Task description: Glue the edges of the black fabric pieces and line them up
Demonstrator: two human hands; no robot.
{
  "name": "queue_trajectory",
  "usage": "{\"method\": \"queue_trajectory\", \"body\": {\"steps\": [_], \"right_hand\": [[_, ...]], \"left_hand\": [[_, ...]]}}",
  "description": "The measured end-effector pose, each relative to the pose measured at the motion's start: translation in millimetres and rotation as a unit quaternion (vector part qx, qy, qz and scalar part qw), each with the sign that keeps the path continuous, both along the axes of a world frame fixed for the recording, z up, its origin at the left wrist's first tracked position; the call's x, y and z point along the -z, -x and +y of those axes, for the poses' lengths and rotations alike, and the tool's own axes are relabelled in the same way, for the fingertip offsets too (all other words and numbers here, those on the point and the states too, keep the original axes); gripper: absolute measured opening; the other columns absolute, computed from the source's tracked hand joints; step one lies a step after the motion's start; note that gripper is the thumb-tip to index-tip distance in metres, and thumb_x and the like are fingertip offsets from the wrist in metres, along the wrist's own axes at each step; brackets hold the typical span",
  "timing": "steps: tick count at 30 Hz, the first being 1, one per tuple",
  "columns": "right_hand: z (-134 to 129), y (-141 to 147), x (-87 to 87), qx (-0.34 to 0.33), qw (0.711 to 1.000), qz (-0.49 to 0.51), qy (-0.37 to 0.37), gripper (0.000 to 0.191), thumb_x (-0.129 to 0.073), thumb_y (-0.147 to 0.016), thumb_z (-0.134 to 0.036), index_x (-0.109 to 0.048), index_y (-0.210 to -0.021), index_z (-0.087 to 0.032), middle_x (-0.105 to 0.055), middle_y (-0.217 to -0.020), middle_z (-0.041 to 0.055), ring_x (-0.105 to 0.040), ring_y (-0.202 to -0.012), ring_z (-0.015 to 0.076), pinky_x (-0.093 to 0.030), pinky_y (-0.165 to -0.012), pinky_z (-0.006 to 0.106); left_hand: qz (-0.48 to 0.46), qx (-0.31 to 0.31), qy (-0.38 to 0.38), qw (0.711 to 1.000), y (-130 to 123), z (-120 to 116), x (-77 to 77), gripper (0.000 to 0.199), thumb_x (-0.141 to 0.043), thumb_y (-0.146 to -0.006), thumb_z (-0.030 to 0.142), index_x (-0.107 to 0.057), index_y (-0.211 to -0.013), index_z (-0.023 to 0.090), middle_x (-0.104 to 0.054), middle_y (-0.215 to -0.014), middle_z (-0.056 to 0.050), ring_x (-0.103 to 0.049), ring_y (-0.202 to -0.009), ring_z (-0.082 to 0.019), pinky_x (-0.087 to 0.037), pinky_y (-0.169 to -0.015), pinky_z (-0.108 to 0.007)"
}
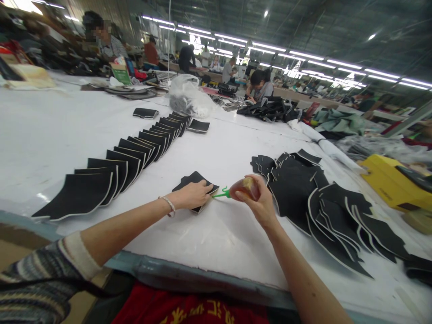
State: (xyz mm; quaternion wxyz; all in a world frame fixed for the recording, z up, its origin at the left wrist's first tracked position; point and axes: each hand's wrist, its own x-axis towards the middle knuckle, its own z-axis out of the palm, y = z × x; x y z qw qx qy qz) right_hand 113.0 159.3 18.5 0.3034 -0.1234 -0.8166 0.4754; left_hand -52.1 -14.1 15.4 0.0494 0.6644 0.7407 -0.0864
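My left hand (192, 195), with a bracelet at the wrist, rests on a black leather-like piece (189, 178) with pale edges and holds it at its right side. The fingers are bent over that edge; what the fingertips do underneath is hidden. My right hand (259, 200) is wrapped round a squeeze bottle (243, 188) of amber liquid, tilted to the left. Its thin green nozzle (221, 193) reaches the right edge of the black piece, close to my left fingertips. Whether liquid is coming out cannot be made out.
A long overlapping row of black pieces (135, 146) runs along the left. Loose black pieces (297, 189) are heaped on the right, before a yellow box (393, 182). A clear plastic bag (189, 94) stands at the back of the white table (216, 252). Several people work farther off.
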Motion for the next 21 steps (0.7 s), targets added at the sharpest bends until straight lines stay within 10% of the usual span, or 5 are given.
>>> {"method": "queue_trajectory", "body": {"steps": [21], "right_hand": [[-23, -16, 11.4, -0.036, 0.996, -0.015, 0.085, 0.052, -0.08, -0.072, -0.043, -0.056, -0.114, -0.025, -0.059, -0.108, 0.0026, -0.057, -0.099, 0.0248, -0.046, -0.093, 0.038]], "left_hand": [[0.02, 0.024, 0.012, 0.999, -1, -4, -1.9, 0.036, -0.032, -0.097, 0.014, -0.067, -0.092, 0.01, -0.047, -0.139, -0.018, -0.051, -0.101, -0.027, -0.046, -0.056, -0.029]]}}
